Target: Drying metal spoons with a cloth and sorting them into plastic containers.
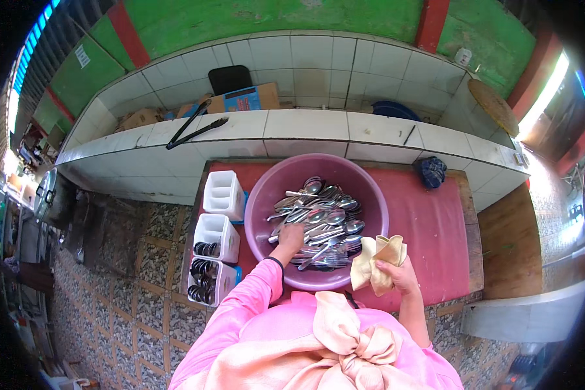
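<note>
A purple plastic basin [317, 281] stands before me, heaped with metal spoons and forks [329, 217]. My left hand [290, 240] reaches into the left side of the heap; its fingertips are hidden among handles, so a grasp cannot be made out. At the basin's lower right rim, my right hand [403, 276] grips a folded pale yellow cloth [380, 261]. Left of the basin, white plastic cutlery holders stand in a column: the far one [223, 195] shows bare compartments, the middle one [231, 239] has some spoons in one compartment, and the near one [222, 287] holds several spoon groups.
The basin rests on a table with a red cover [426, 229]. A dark checked cloth [431, 172] lies at its far right. Behind runs a white tiled ledge [304, 125] bearing black tongs [195, 131]. Cardboard [268, 95] and a blue basin [395, 109] sit beyond it.
</note>
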`<action>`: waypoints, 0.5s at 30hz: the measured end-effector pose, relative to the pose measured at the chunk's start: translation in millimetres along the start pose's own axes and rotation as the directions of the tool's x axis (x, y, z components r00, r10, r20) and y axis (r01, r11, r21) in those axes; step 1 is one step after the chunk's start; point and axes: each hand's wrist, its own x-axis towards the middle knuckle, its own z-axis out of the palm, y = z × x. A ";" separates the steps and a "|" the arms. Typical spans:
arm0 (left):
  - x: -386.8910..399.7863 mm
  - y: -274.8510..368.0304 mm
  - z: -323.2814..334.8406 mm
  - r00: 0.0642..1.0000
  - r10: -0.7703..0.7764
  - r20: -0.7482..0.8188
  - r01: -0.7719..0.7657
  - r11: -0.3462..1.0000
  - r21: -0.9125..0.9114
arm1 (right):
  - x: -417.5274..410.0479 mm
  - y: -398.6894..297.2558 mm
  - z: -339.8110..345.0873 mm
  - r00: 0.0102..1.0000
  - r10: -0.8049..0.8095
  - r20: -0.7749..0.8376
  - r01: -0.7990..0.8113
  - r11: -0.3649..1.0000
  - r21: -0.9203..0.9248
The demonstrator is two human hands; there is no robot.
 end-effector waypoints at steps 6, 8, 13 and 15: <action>3.2 -10.7 18.6 0.986 0.014 -0.169 -0.019 1.000 -0.026 | -5.2 6.8 -8.1 0.998 0.059 -0.033 -0.056 0.994 0.097; 6.1 -5.3 15.3 0.998 -0.058 -0.001 0.057 0.997 -0.058 | -4.3 12.6 -12.9 0.998 0.041 -0.051 -0.036 0.995 0.094; 7.3 -15.8 16.3 0.991 -0.136 -0.007 0.136 0.991 0.004 | 1.6 11.4 -2.4 0.999 0.036 -0.007 -0.035 0.997 0.066; 8.0 -12.6 10.9 0.988 -0.156 0.021 0.156 0.988 -0.008 | 2.5 10.0 0.0 1.000 0.017 -0.006 -0.016 0.998 0.064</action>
